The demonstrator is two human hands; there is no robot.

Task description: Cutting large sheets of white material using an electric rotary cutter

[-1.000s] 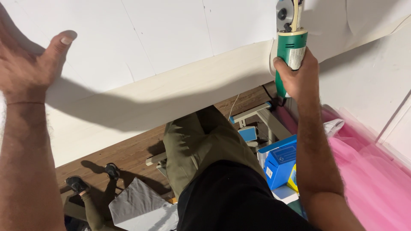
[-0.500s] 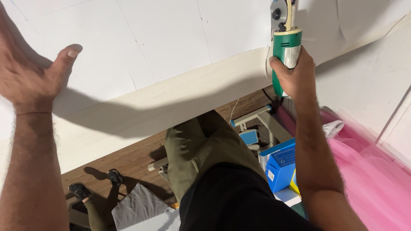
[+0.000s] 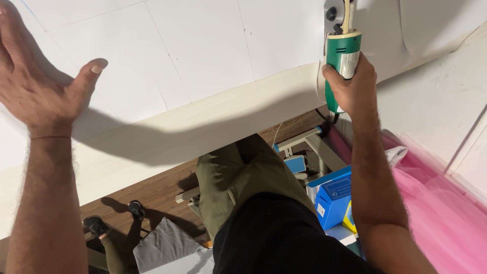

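Two hands noted: right hand (image 3: pixel 350 89) grips our green cutter (image 3: pixel 341 66) on white sheet (image 3: pixel 203 45); left hand (image 3: pixel 38 83), spread wide alongside, may let the sheet shift

Left hand (image 3: pixel 38 86): fingertips cut off at upper left frame edge. Green power tool (image 3: pixel 341 56): head cropped at top edge, lower handle hidden inside right hand (image 3: pixel 352 89). Pink fabric (image 3: pixel 436 203) runs off right edge.

Blue box (image 3: pixel 332 200), pink tulle (image 3: pixel 441 213)
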